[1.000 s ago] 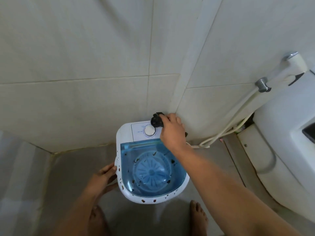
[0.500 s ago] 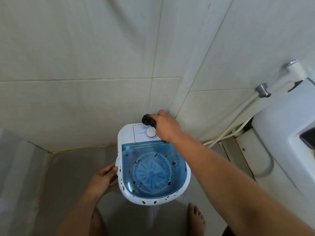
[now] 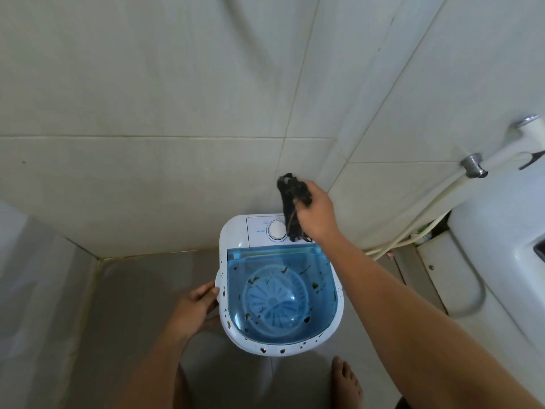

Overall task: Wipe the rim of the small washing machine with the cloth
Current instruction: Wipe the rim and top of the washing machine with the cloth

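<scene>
A small white washing machine [image 3: 233,231] with a clear blue lid stands on the floor against the tiled wall. Dark brown spots dot its white rim [image 3: 274,351] along the front and left side. My right hand [image 3: 317,215] is raised above the back control panel, shut on a dark cloth [image 3: 290,202] that hangs down beside the white dial [image 3: 276,230]. My left hand [image 3: 196,309] grips the machine's left edge, thumb on the rim.
A white toilet [image 3: 501,261] stands at the right, with a spray hose [image 3: 427,208] running along the wall behind it. Tiled walls meet in a corner behind the machine. My bare foot [image 3: 346,385] rests on the grey floor in front.
My right hand has lifted off the back panel with the cloth, which now hangs loose above the dial. My left hand stays on the left edge.
</scene>
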Demonstrator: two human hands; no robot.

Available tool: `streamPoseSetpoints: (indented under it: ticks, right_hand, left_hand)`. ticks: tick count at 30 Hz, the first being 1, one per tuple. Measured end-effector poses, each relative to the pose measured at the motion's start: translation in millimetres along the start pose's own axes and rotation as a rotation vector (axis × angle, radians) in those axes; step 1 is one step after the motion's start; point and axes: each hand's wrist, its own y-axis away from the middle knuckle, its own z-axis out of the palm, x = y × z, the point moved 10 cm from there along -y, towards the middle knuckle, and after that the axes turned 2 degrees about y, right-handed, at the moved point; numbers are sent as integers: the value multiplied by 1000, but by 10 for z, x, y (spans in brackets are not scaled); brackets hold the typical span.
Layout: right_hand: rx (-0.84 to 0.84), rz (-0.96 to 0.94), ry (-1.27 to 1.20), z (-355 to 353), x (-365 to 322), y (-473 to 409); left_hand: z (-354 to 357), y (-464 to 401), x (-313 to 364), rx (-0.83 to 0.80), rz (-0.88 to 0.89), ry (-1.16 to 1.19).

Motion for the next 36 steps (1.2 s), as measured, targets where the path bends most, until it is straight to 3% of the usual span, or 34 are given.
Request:
streamPoseSetpoints:
  ticks: [6, 10, 15, 18, 21, 26, 30, 36]
  right_hand:
    - [-73, -90, 303, 214, 67, 40]
    - [-115, -199, 481, 77, 119, 133]
    - [-110, -188, 682, -255, 220, 221]
    - [-16, -163, 505, -366, -64, 83]
    - [-92, -142, 369, -52, -332, -36]
    - [-223, -202, 568, 463, -302, 17]
    - [-225, -200, 712, 330, -225, -83]
    - [-181, -271, 728, -43, 164, 334]
  left_hand:
    - [-18, -40, -33, 6, -1, 8]
    - [-7, -35, -30, 5, -1, 18]
    - [-11, -38, -47, 9, 5, 18]
    - [-16, -47, -52, 14, 10, 23]
    - [-12, -37, -56, 18, 0, 11]
    - [-19, -57, -59, 25, 1, 4]
    - [-45, -99, -106, 24, -4, -14]
    - [-30, -83, -94, 20, -1, -7]
